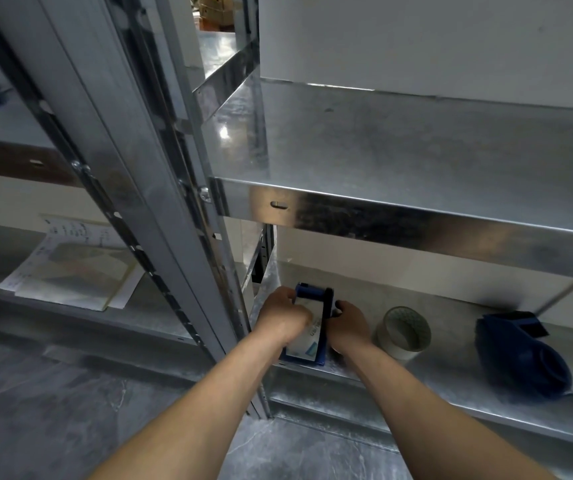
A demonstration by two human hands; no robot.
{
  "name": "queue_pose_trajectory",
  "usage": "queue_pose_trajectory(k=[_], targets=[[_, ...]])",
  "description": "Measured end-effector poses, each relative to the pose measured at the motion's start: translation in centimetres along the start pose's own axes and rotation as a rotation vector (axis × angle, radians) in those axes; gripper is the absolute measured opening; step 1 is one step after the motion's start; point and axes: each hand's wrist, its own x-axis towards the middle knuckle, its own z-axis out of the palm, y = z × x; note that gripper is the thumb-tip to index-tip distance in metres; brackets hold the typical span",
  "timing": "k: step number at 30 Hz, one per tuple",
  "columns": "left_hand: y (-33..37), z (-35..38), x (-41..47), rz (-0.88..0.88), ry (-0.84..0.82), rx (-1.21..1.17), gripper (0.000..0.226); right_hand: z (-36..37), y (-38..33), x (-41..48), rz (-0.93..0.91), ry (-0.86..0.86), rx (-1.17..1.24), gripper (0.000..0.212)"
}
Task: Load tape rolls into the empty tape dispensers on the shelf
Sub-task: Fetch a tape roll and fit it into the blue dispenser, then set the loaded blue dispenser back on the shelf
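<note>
Blue dispenser [312,320] is at the front left corner of the lower shelf [451,386], held between both hands.
- A pale printed band shows between its blue side plates. I read this as tape already in the frame. Whether the roll is fully seated or the end is threaded, I cannot tell, as the hands cover the hub.
- Left hand [280,315]: fingers curled over the dispenser's left side and top, gripping it.
- Right hand [347,325]: wrapped against the dispenser's right side plate, holding it. Fingertips are hidden behind the frame.

Just right of the held dispenser, close beside the right hand, a loose tape roll [403,332] lies on the same shelf with its open core facing the camera. It is not loaded into anything.

Further right of the held dispenser, well apart from it, a second blue dispenser [520,355] lies on its side. Its round hub looks bare, so I judge it empty.

Progress, as judged: the first dispenser is in hand and at or near finishing. One roll and one dispenser are left to pair. No other dispensers are in view.

Above the held dispenser is the upper shelf [399,143], bare metal where visible. Left of it, past the steel upright [160,202], are some papers [70,268] on a neighbouring shelf.
</note>
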Motion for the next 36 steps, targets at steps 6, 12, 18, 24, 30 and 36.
queue_pose_trajectory(k=[6, 12, 18, 24, 30, 36], targets=[[0.3, -0.6, -0.3, -0.017, 0.001, -0.004, 0.053, -0.2, 0.0, -0.9, 0.054, 0.002, 0.094, 0.068], [0.3, -0.8, -0.9, 0.0, -0.007, -0.015, 0.067, -0.6, 0.0, -1.7, 0.052, 0.031, 0.16, 0.074], [0.6, -1.0, -1.5, 0.04, 0.007, -0.008, 0.069, -1.3, -0.3, -2.8, 0.027, 0.078, 0.151, 0.072], [0.7, -1.2, -2.0, 0.107, 0.037, 0.011, 0.063, -1.8, -0.7, -4.1, -0.001, 0.13, 0.19, 0.068], [1.4, -1.5, -2.1, 0.171, 0.052, 0.048, 0.061, -2.8, -1.5, -5.4, -0.046, 0.192, 0.219, 0.065], [2.3, -1.2, -2.8, 0.286, 0.096, 0.027, 0.057, -4.0, -2.3, -7.1, -0.093, 0.233, 0.295, 0.06]])
